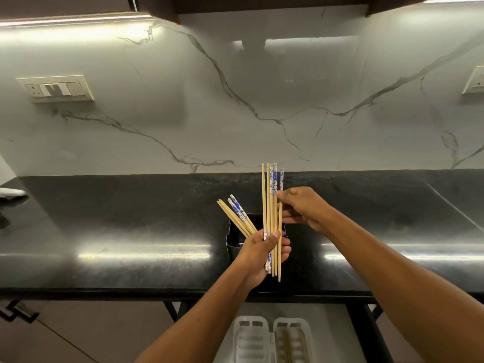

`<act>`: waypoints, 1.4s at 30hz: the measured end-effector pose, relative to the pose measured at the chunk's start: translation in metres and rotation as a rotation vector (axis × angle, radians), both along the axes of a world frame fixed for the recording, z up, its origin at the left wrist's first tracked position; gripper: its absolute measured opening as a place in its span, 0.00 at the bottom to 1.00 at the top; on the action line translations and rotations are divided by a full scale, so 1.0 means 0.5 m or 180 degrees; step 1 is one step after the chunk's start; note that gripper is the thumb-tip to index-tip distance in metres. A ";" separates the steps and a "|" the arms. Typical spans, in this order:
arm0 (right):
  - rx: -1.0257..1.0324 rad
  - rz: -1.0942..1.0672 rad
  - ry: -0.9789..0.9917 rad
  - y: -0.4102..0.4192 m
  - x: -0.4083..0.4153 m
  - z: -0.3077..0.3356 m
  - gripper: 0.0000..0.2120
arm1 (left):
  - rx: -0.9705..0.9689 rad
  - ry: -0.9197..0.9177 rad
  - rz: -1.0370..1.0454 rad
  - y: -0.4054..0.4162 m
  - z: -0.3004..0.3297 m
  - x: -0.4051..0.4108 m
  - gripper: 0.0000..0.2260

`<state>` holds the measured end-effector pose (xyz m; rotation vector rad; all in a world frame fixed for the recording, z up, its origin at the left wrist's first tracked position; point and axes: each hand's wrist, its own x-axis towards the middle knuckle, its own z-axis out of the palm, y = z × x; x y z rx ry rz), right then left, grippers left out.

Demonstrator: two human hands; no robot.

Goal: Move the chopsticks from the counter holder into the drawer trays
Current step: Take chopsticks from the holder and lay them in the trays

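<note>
A switch plate [55, 88] sits on the veined marble backsplash [235, 106]; a second outlet [475, 81] at right.

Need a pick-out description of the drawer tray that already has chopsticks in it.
Start at the black counter and drop below its front edge to the open drawer. Two white slotted trays sit there side by side. The one you want is the right tray: it has plain wooden chopsticks lying lengthwise in it, while the left tray shows none.
</note>
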<state>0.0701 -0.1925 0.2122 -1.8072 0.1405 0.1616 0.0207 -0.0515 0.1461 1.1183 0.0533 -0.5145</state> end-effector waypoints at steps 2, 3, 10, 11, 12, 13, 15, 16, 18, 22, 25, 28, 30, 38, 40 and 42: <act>-0.0521 -0.0142 -0.0509 -0.005 -0.001 -0.002 0.09 | -0.0030 -0.0011 0.0052 0.006 0.000 0.000 0.07; -0.0920 -0.0217 -0.0874 -0.009 -0.002 -0.005 0.11 | -0.0035 -0.0021 0.0064 0.007 0.000 0.000 0.08; -0.3589 0.0241 -0.2694 -0.023 -0.018 -0.031 0.13 | -0.0139 0.0013 0.0049 0.004 0.008 0.000 0.09; -0.3719 0.0266 -0.2810 -0.023 -0.020 -0.033 0.13 | -0.0173 0.0028 0.0032 0.005 0.009 -0.001 0.09; -0.3829 0.0286 -0.2900 -0.024 -0.020 -0.035 0.14 | -0.0195 0.0036 0.0021 0.005 0.010 -0.002 0.09; -0.3924 0.0312 -0.2969 -0.026 -0.021 -0.036 0.14 | -0.0208 0.0044 0.0012 0.006 0.010 -0.002 0.09; -0.4089 0.0364 -0.3132 -0.031 -0.021 -0.035 0.16 | -0.0242 0.0057 -0.0018 0.008 0.011 -0.005 0.09; -0.4164 0.0375 -0.3234 -0.032 -0.022 -0.035 0.17 | -0.0256 0.0058 -0.0037 0.008 0.011 -0.005 0.09; -0.4285 0.0399 -0.3474 -0.033 -0.022 -0.034 0.17 | -0.0268 0.0056 -0.0074 0.009 0.012 -0.006 0.09; -0.4410 0.0543 -0.3696 -0.045 -0.019 -0.038 0.17 | -0.0290 0.0100 -0.0143 0.012 0.013 -0.005 0.09; -0.4484 0.0599 -0.3631 -0.064 -0.018 -0.046 0.15 | -0.0341 0.0205 -0.0052 0.014 0.015 -0.002 0.09; -0.4435 0.0448 -0.3387 -0.080 -0.021 -0.045 0.12 | -0.0358 0.0272 0.0229 0.017 0.017 0.009 0.09; -0.4120 0.0172 -0.2949 -0.083 -0.020 -0.042 0.06 | -0.0278 0.0283 0.0422 0.021 0.014 0.017 0.09; -0.1502 0.0498 -0.0682 -0.010 -0.045 0.022 0.02 | -0.0179 -0.0011 0.0606 0.007 0.018 0.029 0.10; -0.1483 0.0649 -0.0500 0.007 -0.050 0.022 0.01 | -0.0111 -0.0150 0.0468 0.000 0.021 0.024 0.10; -0.1525 0.0605 -0.0410 0.018 -0.049 0.016 0.03 | -0.0085 -0.0217 0.0373 -0.004 0.021 0.018 0.11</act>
